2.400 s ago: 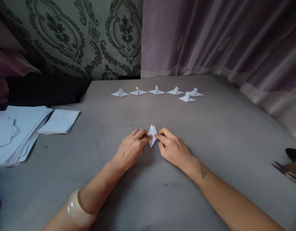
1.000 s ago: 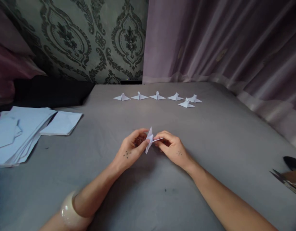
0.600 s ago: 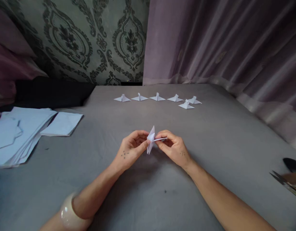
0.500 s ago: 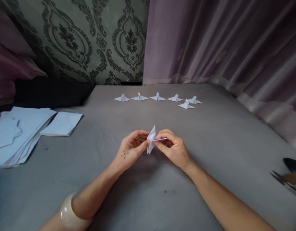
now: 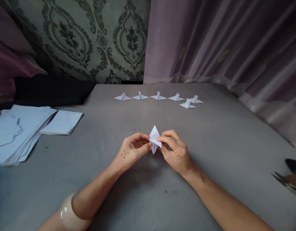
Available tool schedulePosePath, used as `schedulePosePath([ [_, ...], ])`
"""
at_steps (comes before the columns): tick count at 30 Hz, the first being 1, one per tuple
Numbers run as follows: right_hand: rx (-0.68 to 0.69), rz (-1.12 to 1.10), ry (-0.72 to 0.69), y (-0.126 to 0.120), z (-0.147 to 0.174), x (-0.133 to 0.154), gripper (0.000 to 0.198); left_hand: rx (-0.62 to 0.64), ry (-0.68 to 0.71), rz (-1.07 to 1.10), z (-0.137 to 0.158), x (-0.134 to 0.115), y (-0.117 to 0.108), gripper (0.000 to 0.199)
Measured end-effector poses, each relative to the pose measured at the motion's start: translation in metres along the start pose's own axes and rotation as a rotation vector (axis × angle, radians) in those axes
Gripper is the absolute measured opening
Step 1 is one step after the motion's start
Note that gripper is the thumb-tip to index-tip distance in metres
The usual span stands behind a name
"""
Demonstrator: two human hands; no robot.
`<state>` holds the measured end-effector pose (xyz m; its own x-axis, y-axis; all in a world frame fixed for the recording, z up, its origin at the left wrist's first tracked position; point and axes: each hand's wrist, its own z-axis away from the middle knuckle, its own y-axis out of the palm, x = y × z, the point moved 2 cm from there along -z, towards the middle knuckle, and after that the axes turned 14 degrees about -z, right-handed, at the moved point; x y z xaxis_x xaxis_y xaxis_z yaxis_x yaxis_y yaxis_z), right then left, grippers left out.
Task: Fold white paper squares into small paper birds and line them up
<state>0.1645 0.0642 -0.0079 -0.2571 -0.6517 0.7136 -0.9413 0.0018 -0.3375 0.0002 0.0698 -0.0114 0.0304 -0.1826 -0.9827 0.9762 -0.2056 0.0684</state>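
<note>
Here I am on the head camera, and the action sits right in the middle of the view: one small white folded paper (image 5: 154, 132), pinched between both hands, out in front of me over the grey counter (image 5: 138, 205). A pointed tip stands up at the far end, another points back toward me, and a flap slants across to the right.

On the left side, my left hand (image 5: 133, 150) has a narrow grip, thumb and fingertips closing on the paper's left edge. Over to my right hand (image 5: 175, 150): its grip is narrow too, a forefinger laid on the flap and the thumb low behind its right edge, so both grips hold the same piece! Whether the lower tip touches the counter, I can't tell from this angle.

Up at the back, six white paper figures (image 5: 158, 96) stand on show, five in a line and one just in front of the right-hand end, partly covering its neighbour. Out left, a broad stack of white sheets (image 5: 25, 131), with a smaller pile of paper (image 5: 63, 122) right beside it, and black cloth (image 5: 49, 91) behind them. Far right, pointed blades (image 5: 282, 179) reach in near a black rounded thing (image 5: 293, 165), cut by the edge of my view. And a pale, glossy bangle (image 5: 72, 214) rings my left forearm.
</note>
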Motion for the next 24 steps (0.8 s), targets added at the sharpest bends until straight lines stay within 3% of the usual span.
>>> schedulePosePath([
  [5,0.053,0.075,-0.050,0.003,0.001,0.004,0.029,-0.017,-0.035,-0.017,0.000,0.000,0.000,0.017],
  [10,0.008,0.127,-0.030,0.006,0.001,0.008,0.021,-0.019,-0.051,-0.036,0.000,-0.002,0.001,0.017],
  [16,-0.075,0.079,0.011,0.010,-0.002,0.010,0.016,-0.042,-0.069,0.005,0.001,0.000,0.004,0.015],
  [24,-0.084,0.002,0.132,0.011,-0.007,0.011,0.009,-0.067,-0.055,0.003,0.000,-0.002,0.006,0.012],
])
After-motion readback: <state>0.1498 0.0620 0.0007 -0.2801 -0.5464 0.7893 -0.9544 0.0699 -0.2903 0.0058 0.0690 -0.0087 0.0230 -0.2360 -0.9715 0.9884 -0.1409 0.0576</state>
